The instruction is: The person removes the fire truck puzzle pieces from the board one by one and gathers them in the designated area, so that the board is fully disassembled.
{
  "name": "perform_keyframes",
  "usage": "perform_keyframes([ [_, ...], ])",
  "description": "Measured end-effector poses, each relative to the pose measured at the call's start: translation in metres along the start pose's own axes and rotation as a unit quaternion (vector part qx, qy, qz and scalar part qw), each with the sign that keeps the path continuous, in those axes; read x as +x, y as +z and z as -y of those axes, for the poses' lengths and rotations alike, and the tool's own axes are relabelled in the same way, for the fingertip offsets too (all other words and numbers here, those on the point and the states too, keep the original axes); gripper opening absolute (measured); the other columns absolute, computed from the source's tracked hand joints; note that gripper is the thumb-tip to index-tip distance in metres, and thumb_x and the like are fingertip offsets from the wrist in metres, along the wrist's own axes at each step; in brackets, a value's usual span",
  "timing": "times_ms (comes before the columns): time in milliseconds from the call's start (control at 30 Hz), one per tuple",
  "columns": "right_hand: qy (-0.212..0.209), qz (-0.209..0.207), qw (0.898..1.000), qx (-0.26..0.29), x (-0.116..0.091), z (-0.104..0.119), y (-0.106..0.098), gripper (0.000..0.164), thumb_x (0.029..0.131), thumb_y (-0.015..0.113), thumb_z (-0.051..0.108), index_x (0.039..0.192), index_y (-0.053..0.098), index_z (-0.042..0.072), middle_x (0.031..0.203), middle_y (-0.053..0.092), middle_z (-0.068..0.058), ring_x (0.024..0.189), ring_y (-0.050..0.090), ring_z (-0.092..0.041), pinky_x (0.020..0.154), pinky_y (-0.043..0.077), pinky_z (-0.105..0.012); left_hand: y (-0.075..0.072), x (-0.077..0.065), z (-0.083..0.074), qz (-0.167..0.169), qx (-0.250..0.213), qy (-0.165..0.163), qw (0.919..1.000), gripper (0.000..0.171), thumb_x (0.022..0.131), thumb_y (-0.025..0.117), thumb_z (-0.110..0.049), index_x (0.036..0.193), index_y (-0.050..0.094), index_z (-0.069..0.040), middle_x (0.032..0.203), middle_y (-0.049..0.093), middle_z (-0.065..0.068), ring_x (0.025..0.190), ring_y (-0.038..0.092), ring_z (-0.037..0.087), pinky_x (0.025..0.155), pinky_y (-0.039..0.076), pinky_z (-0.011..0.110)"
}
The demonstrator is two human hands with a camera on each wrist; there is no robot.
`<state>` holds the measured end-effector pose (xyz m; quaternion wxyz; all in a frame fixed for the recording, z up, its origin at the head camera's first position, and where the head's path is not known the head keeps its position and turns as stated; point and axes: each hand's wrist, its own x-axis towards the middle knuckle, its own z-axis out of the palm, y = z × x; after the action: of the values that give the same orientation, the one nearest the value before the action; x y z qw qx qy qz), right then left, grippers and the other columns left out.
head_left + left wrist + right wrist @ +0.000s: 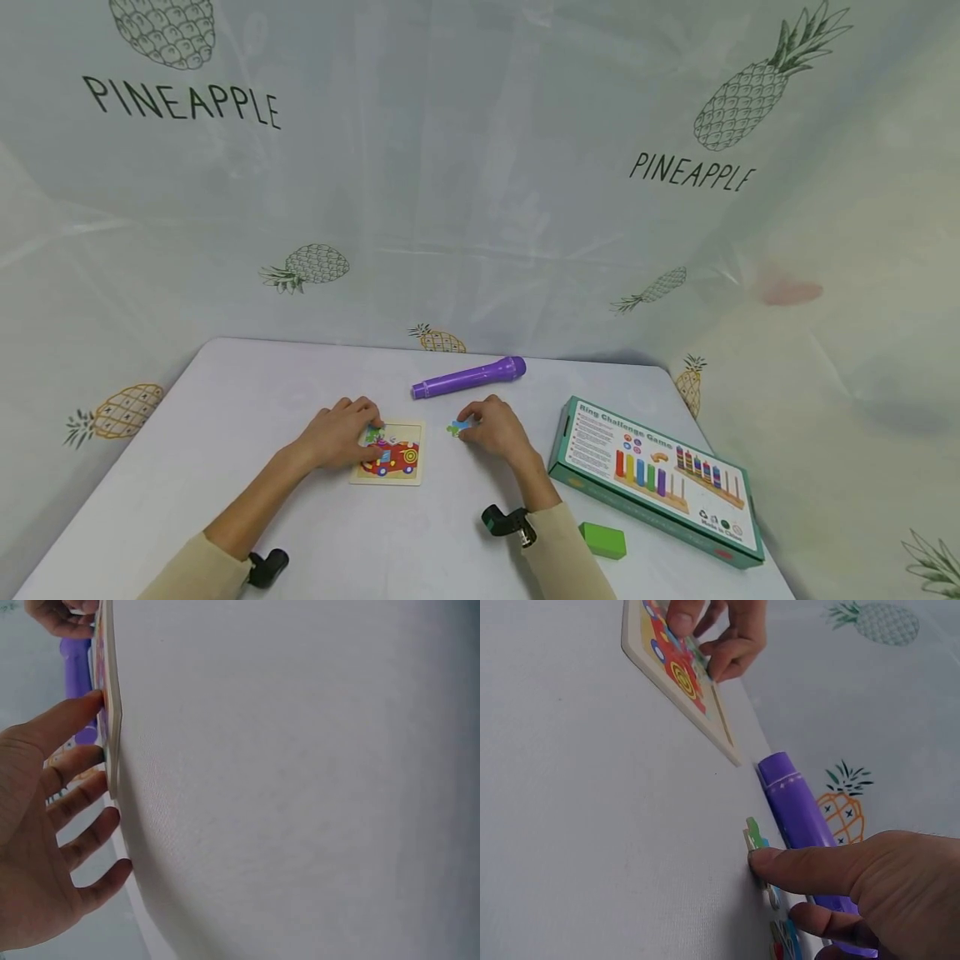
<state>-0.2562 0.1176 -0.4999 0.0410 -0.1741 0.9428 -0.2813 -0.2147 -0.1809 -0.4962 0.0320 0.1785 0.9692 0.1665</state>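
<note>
A wooden jigsaw puzzle board [406,481] with a red vehicle picture lies on the table. My left hand [339,435] rests at its left side, thumb on the picture and fingertips at the upper left corner; in the left wrist view its fingers [79,802] are spread. To the right of the board, my right hand [497,429] pinches a green and blue puzzle piece [454,428] low over the table. The right wrist view shows the thumb on that piece [754,834], with a second piece [786,939] in red and blue close to the fingers.
Behind the board lies a purple toy microphone [468,379]. A green Ring Challenge Game box [660,475] sits at the right, with a green block [603,540] near its front side. A pineapple-print sheet [480,167] hangs behind the white table [420,550].
</note>
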Motion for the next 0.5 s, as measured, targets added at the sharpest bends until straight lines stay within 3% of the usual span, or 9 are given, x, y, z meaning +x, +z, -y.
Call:
perform_keyframes([
  [500,0.008,0.007,1.000,0.002,-0.0012,0.0006,-0.0022,0.022,0.082,0.083,0.019,0.102,0.076,0.014,0.102,0.062,-0.010,0.087,0.056,-0.019,0.077,0.049,-0.039,-0.0005,-0.0022,0.0065,0.003,-0.031,0.018,0.9993,0.038,0.081,0.082,-0.042,0.108,0.067,-0.020,0.128,0.060,0.003,0.115,0.052,0.030,0.091,0.043,0.060],
])
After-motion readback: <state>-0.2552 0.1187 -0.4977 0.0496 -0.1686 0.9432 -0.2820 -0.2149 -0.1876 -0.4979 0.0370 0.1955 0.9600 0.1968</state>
